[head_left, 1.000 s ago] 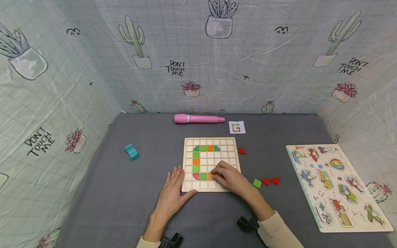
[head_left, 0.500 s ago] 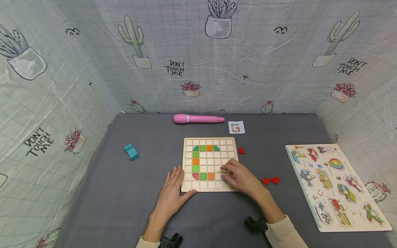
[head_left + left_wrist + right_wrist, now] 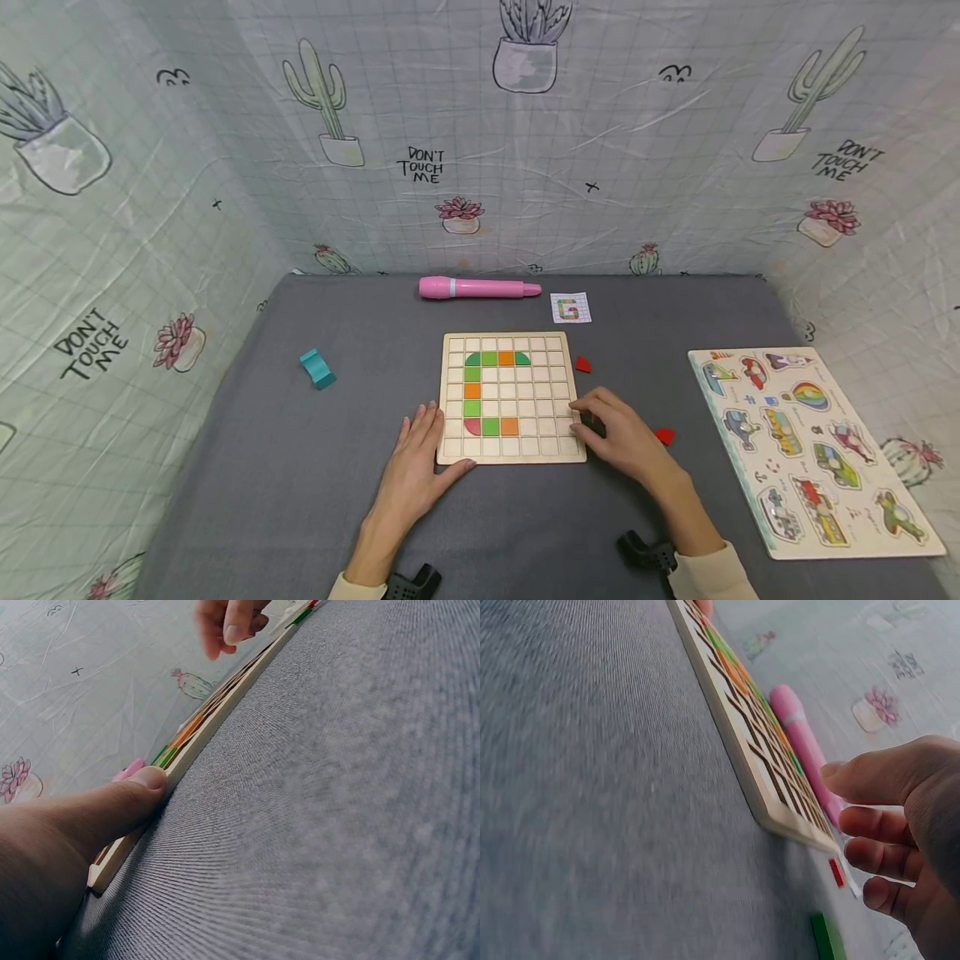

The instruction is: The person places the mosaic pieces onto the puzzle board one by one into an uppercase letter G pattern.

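Observation:
A wooden grid board (image 3: 536, 400) lies on the grey cloth with green, orange and red tiles in some of its squares, in a C-like line. My left hand (image 3: 411, 467) rests at the board's near left corner, fingers straight along the left side and thumb on the front edge. Over the board's right edge is my right hand (image 3: 626, 433), fingers loosely bent, nothing between thumb and fingers in the right wrist view. Below it there, a green tile (image 3: 827, 937) lies on the cloth; the hand hides it in the head view. One red piece (image 3: 664, 437) shows beyond the hand.
Another red piece (image 3: 582, 364) lies off the board's right side. Behind are a pink marker-like stick (image 3: 480, 288) and a small card (image 3: 571, 308) with a G pattern. A teal block (image 3: 318, 369) sits left; a picture puzzle board (image 3: 813, 454) lies right.
My right hand has let go of the orange tile in the lower row and moved right, off most of the board, covering the green tile and a red piece. The left hand stays put.

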Demonstrator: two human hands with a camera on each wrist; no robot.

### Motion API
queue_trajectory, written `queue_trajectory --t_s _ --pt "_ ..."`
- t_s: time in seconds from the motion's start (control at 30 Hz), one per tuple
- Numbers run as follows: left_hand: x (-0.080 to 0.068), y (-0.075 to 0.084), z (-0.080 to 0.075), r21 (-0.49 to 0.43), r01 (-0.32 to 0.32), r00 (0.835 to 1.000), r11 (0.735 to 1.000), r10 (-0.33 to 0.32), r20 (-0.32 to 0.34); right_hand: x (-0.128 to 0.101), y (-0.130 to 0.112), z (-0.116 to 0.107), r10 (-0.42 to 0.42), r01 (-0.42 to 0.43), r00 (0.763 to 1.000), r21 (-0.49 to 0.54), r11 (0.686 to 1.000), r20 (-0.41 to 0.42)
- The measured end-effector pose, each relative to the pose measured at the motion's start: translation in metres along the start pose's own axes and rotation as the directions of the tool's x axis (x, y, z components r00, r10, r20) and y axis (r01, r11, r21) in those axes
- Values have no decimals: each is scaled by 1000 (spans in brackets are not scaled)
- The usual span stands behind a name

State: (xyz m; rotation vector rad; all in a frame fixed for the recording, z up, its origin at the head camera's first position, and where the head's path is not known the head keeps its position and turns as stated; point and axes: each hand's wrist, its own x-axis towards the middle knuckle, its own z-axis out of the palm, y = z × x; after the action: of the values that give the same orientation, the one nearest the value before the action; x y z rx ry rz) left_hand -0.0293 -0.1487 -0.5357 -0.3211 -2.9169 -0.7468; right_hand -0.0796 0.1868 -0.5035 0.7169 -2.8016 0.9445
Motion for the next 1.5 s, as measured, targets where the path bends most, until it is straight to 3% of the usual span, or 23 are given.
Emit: queue_trajectory --t_s 0.27,0.57,0.97,1.2,1.5 --pt "0 0 1 6 -2 1000 1000 2 -7 -15 15 -10 43 -45 998 -50 998 -36" --pt "0 0 0 -7 -5 1000 1000 5 -8 -29 30 -25 116 -115 993 -72 991 5" --pt "0 0 -1 -8 -3 1000 1000 3 -3 -45 44 -39 102 -98 994 -121 988 26" --pt "0 -1 0 12 -23 999 1000 24 -41 -50 48 -42 89 -85 996 -134 987 26" --pt "0 0 0 -9 -3 1000 1000 2 -5 -51 50 -42 81 -77 997 -151 985 18"
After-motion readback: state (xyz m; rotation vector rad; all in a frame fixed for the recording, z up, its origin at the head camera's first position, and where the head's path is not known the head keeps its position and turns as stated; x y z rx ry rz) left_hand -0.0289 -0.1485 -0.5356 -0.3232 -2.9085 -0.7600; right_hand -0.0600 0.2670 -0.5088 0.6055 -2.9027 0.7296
